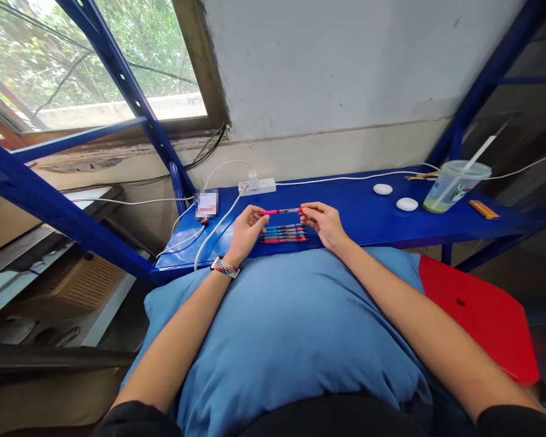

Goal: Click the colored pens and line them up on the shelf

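Observation:
A pink pen [283, 211] with a clear middle lies level between my hands, just above the blue shelf. My left hand [247, 229] pinches its left end between thumb and fingers. At the other end, the fingertips of my right hand [326, 224] close on the pen's tip. Below it, several pens [283, 232] lie side by side in a row on the shelf, blue ones farther off and a red one nearest me. My left fingers partly cover the left ends of that row.
On the blue shelf [364, 215] are a white power strip [264, 186] with cables, two white egg-shaped things [407, 204], a plastic cup [455, 188] with a straw and an orange packet [483, 209]. A blue pillow [295, 315] fills my lap. A red stool [477, 315] stands right.

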Demonstrator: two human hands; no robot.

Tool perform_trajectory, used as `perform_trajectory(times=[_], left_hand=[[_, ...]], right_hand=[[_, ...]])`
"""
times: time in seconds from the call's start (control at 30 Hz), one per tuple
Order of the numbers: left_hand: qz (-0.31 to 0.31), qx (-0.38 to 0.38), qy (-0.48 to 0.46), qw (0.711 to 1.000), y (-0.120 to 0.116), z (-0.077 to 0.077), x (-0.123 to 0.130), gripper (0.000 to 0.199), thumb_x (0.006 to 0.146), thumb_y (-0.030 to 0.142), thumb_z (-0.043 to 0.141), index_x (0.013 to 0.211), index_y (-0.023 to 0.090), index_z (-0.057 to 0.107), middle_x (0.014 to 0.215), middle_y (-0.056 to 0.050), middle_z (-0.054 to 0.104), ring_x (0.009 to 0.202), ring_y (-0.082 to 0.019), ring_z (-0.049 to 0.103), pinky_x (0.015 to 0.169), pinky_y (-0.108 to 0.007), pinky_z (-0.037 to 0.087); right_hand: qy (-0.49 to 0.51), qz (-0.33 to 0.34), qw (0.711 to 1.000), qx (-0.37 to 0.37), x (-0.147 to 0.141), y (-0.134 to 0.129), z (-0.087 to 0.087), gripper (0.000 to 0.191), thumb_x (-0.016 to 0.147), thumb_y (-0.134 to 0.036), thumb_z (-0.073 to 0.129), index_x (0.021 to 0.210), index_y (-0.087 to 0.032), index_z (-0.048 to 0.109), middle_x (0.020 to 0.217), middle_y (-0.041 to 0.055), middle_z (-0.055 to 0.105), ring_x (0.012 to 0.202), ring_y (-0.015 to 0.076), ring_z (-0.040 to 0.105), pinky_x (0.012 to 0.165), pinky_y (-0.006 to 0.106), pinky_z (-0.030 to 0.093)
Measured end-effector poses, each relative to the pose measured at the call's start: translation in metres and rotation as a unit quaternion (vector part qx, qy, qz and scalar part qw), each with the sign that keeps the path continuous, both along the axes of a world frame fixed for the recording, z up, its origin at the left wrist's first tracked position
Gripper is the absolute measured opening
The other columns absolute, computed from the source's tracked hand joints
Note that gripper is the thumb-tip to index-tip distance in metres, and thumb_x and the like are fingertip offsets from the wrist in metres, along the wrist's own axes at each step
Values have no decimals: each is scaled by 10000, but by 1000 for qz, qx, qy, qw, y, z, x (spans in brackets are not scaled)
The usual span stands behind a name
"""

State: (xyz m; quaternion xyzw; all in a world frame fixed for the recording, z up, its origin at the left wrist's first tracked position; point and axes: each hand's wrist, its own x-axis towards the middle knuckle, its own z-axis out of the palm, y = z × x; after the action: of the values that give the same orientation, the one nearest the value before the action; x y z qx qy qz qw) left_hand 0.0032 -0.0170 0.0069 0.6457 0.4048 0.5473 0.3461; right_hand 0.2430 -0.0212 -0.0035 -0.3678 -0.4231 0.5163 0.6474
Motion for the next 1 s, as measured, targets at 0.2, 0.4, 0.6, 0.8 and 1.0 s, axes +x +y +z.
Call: perform_trajectory(times=[0.2, 0.4, 0.6, 0.8, 1.0], left_hand=[[6, -30, -2, 1000, 2, -3, -1, 493, 986, 662, 663, 789, 210, 677, 588, 4, 636, 533, -140, 598, 580, -286, 506], [14, -2, -9, 1000, 3, -2, -2, 418, 932, 598, 758, 794, 208, 696, 678, -16, 695, 618, -149, 651, 647, -291, 553], [53, -6, 2, 999, 8, -5, -5, 573, 997, 652, 654, 622, 220, 613, 547, 3, 580, 530, -132, 569, 584, -284, 498], [46, -30, -69, 996, 12, -9, -7, 345, 912, 519, 782, 1027, 195, 750, 894, -61, 759, 802, -188, 756, 693, -300, 608], [47, -36, -82, 995, 12, -9, -8, 328, 903, 486, 784, 1041, 191, 747, 927, -72, 769, 840, -195, 770, 704, -300, 615]], right_hand=[[6, 10, 1000, -4, 0, 0, 0, 304, 702, -357, 993, 910, -218, 819, 881, 39, 821, 742, 149, 737, 710, 265, 659], [14, 7, 1000, -24, 0, 2, 0, 270, 716, -315, 963, 912, -215, 807, 867, 35, 812, 726, 144, 734, 712, 266, 659], [42, 11, 998, -35, 2, 2, 3, 193, 734, -272, 914, 872, -221, 790, 815, 28, 794, 684, 146, 709, 670, 272, 650], [99, -16, 992, -72, 7, 8, 3, 107, 758, -229, 848, 801, -212, 751, 685, 7, 716, 565, 116, 625, 552, 236, 592], [104, -33, 991, -74, 9, 10, 2, 156, 765, -275, 872, 792, -215, 730, 680, -4, 702, 543, 104, 609, 527, 223, 576]])
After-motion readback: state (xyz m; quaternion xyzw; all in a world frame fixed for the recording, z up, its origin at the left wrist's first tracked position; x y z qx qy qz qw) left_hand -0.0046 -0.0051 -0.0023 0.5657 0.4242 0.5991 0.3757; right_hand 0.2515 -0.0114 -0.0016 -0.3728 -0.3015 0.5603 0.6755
